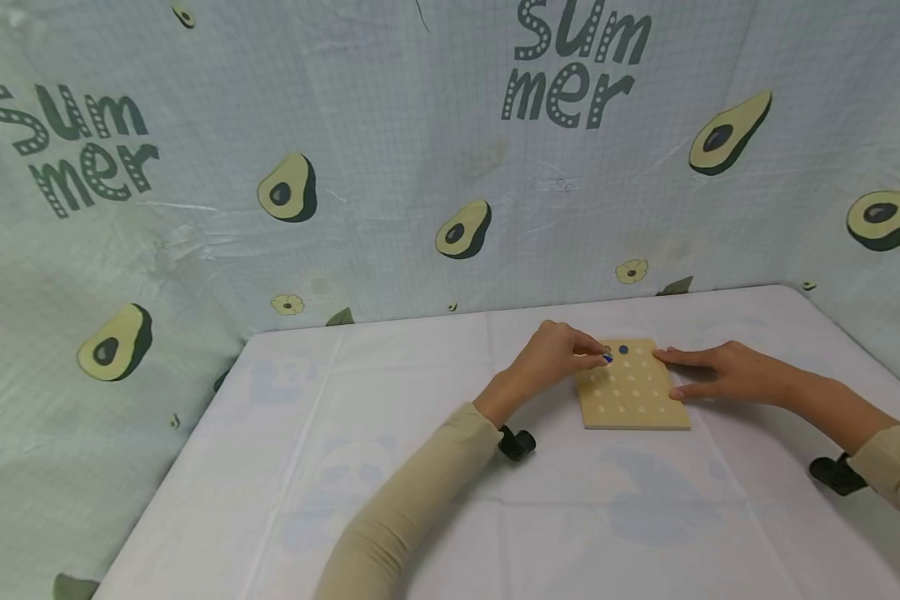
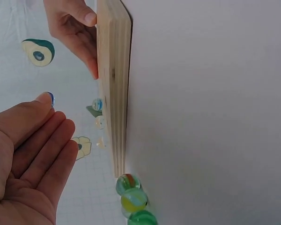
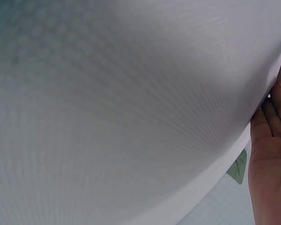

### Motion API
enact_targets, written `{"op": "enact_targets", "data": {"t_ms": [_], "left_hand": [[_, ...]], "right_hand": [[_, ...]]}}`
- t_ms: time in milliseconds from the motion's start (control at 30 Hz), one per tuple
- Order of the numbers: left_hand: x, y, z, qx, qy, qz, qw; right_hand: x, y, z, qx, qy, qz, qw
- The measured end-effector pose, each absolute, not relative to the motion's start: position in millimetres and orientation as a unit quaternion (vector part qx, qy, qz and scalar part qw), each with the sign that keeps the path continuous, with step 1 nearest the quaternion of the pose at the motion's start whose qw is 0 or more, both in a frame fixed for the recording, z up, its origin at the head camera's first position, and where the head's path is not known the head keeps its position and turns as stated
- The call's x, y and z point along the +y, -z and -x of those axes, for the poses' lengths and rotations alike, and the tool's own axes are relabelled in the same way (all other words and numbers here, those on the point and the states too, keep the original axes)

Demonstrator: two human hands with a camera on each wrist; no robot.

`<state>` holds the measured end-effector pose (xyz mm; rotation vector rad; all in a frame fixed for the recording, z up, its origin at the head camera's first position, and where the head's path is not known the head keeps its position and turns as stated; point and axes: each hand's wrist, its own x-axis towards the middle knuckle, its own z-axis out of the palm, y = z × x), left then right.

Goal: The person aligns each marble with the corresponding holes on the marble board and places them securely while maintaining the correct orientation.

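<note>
A square wooden board (image 1: 633, 387) with rows of small round hollows lies flat on the table. My left hand (image 1: 551, 358) pinches a blue marble (image 1: 607, 358) between thumb and fingertips, over the board's far left part. In the left wrist view the held marble (image 2: 51, 99) shows only as a blue sliver, the rest hidden by the thumb. Several marbles, a bluish one (image 2: 97, 104) among them, sit on the board's face. My right hand (image 1: 735, 372) touches the board's right edge with extended fingers and thumb.
On the table beside the board, in the left wrist view, are a green marble with a red streak (image 2: 128, 184), a green and yellow one (image 2: 134, 201) and a plain green one (image 2: 143, 218). A white cloth (image 1: 390, 500) covers the table. Behind hangs a curtain (image 1: 390, 125) printed with avocados.
</note>
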<state>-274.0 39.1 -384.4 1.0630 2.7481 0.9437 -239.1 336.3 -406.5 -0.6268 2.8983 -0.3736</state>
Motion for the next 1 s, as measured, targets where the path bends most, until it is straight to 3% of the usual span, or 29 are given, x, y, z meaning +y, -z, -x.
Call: {"op": "enact_targets", "data": {"t_ms": [700, 1000], "left_hand": [[70, 387, 279, 0.897, -0.221, -0.382, 0.009], [77, 390, 281, 0.903, -0.219, -0.368, 0.027]], "right_hand": [[338, 407, 239, 0.964, 0.136, 0.220, 0.067], [338, 407, 239, 0.964, 0.131, 0.222, 0.067]]}}
